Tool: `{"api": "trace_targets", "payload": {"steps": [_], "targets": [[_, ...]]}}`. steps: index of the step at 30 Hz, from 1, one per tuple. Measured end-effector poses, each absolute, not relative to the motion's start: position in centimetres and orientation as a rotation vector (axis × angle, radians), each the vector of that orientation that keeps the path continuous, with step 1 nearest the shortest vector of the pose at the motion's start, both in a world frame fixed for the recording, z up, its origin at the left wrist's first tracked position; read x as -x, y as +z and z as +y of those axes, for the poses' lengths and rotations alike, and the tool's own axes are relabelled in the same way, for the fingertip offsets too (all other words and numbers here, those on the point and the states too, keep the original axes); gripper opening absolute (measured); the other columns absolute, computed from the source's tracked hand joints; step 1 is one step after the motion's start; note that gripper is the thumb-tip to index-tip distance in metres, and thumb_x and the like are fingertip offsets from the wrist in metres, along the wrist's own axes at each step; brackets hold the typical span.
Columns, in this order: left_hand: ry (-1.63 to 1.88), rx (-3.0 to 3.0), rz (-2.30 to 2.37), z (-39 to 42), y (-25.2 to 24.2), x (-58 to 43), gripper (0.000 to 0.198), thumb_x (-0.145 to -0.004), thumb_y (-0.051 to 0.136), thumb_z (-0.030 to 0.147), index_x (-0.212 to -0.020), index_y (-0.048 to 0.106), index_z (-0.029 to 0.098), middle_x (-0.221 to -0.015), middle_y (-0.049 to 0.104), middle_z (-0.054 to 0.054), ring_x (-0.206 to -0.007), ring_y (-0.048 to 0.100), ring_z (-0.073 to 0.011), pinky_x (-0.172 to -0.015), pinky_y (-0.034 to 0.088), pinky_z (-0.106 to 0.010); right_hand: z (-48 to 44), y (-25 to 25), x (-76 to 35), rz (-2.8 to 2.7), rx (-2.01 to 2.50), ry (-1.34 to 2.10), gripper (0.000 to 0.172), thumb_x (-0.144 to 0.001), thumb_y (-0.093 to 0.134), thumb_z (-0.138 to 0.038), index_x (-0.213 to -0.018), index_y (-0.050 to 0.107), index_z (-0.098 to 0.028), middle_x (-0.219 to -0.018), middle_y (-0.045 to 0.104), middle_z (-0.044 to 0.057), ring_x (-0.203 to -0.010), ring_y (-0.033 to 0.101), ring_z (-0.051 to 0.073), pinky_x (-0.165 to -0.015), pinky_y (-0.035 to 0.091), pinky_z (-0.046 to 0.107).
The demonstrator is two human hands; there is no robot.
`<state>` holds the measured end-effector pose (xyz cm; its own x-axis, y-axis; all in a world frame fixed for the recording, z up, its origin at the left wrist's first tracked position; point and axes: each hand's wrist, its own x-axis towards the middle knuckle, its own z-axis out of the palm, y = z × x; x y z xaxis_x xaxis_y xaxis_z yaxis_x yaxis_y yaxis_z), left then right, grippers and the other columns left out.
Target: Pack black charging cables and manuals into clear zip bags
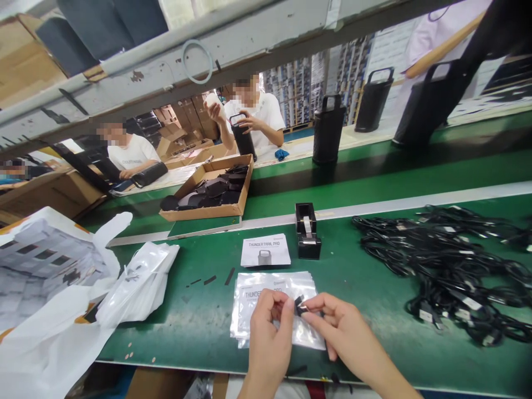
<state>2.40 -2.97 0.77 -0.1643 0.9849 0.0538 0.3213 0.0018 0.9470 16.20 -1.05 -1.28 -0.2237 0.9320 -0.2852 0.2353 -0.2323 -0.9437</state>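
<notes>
Both my hands meet over a stack of clear plastic bags [241, 310] that hold printed "Thunder Trail Pro" leaflets. My left hand [272, 327] is curled, thumb and forefinger pressed together beside a small black piece [299, 305]. From the other side, my right hand [338, 324] pinches the same piece between thumb and fingertips. What exactly the piece is, I cannot make out. Just behind the bags lies a pile of loose leaflets [266, 251], with a black tape dispenser [308, 233] to its right.
Tangled black cables [440, 255] cover the right side. White pouches [139, 282] and an opened white bag [45, 332] lie left. A cardboard tray [208, 211] of black pieces stands behind. Black handled speakers [328, 133] stand across the green belt, where several people work.
</notes>
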Motion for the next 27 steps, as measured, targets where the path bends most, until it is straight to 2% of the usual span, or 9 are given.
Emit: {"api": "trace_targets", "payload": {"steps": [2,7,9,13,15,18,21,24,27], "targets": [[1.195,-1.404,1.547,-2.9,1.3,-2.4,0.016,-0.085,0.051,0.030,-0.075,0.056,0.018,-0.073,0.054,-0.001,-0.069,0.054,-0.0150,-0.064,0.044,-0.024,-0.7,-0.6,-15.6,-1.589,1.390,1.468,0.025,-0.082,0.047,-0.040,-0.088,0.061,-0.019,-0.060,0.059,-0.003,-0.035,0.044,0.009,-0.035,0.032,0.021],[1.246,-1.457,1.513,-2.4,2.7,-1.8,0.018,-0.086,0.049,0.031,-0.075,0.055,0.019,-0.074,0.053,0.000,-0.069,0.051,-0.0142,-0.064,0.042,-0.024,1.7,2.7,-14.8,-2.036,1.081,1.302,0.030,-0.085,0.044,-0.032,-0.069,0.065,-0.019,-0.065,0.065,0.000,-0.060,0.055,0.015,-0.057,0.040,0.024],[1.334,-1.396,1.496,-1.9,3.4,-0.9,0.019,-0.086,0.050,0.034,-0.075,0.054,0.019,-0.071,0.053,0.001,-0.067,0.050,-0.0134,-0.062,0.042,-0.023,2.8,4.8,-14.4,-2.164,0.966,1.289,0.027,-0.085,0.045,-0.030,-0.073,0.065,-0.019,-0.067,0.065,0.000,-0.061,0.054,0.014,-0.058,0.039,0.024],[1.557,-1.232,1.465,-0.8,4.9,1.9,0.022,-0.084,0.054,0.038,-0.075,0.053,0.019,-0.066,0.051,0.003,-0.063,0.049,-0.0112,-0.061,0.041,-0.021,5.1,9.1,-12.8,-2.421,0.813,1.239,0.008,-0.074,0.062,-0.027,-0.074,0.064,-0.019,-0.066,0.062,-0.004,-0.058,0.049,0.011,-0.052,0.033,0.020],[1.661,-1.173,1.442,-0.3,5.1,3.3,0.024,-0.082,0.056,0.042,-0.077,0.054,0.019,-0.069,0.052,0.003,-0.066,0.051,-0.0112,-0.064,0.042,-0.021,6.0,11.1,-11.7,-2.465,0.795,1.204,0.010,-0.067,0.069,-0.024,-0.067,0.061,-0.019,-0.063,0.060,-0.005,-0.058,0.049,0.010,-0.051,0.032,0.019],[1.728,-1.144,1.242,0.2,4.5,4.9,0.048,-0.069,0.062,0.058,-0.099,0.055,0.021,-0.096,0.059,-0.004,-0.091,0.056,-0.0183,-0.079,0.044,-0.027,6.6,13.9,-10.2,-2.514,0.687,1.193,0.018,-0.064,0.073,-0.023,-0.062,0.056,-0.019,-0.060,0.054,-0.007,-0.055,0.047,0.009,-0.049,0.031,0.018],[1.568,-1.135,0.961,0.5,3.6,5.4,0.081,-0.055,0.065,0.069,-0.119,0.050,0.022,-0.120,0.054,-0.011,-0.107,0.051,-0.0267,-0.086,0.043,-0.035,6.2,16.2,-9.5,-2.592,0.581,1.197,0.019,-0.065,0.073,-0.022,-0.061,0.054,-0.020,-0.059,0.053,-0.009,-0.053,0.046,0.007,-0.048,0.031,0.018],[1.361,-1.111,0.861,0.4,3.2,4.8,0.067,-0.049,0.073,0.063,-0.098,0.064,0.017,-0.092,0.064,-0.008,-0.086,0.058,-0.0232,-0.076,0.046,-0.031,5.5,17.5,-9.9,-2.722,0.569,1.111,0.015,-0.067,0.072,-0.023,-0.063,0.057,-0.020,-0.060,0.056,-0.008,-0.055,0.049,0.008,-0.048,0.032,0.018],[1.249,-1.053,0.779,0.3,3.2,4.1,0.049,-0.047,0.080,0.053,-0.075,0.067,0.015,-0.067,0.061,-0.002,-0.066,0.055,-0.0152,-0.065,0.043,-0.025,5.3,17.9,-11.4,-2.868,0.628,0.978,0.007,-0.068,0.071,-0.025,-0.070,0.065,-0.021,-0.062,0.059,-0.007,-0.056,0.051,0.009,-0.049,0.032,0.019]]}}
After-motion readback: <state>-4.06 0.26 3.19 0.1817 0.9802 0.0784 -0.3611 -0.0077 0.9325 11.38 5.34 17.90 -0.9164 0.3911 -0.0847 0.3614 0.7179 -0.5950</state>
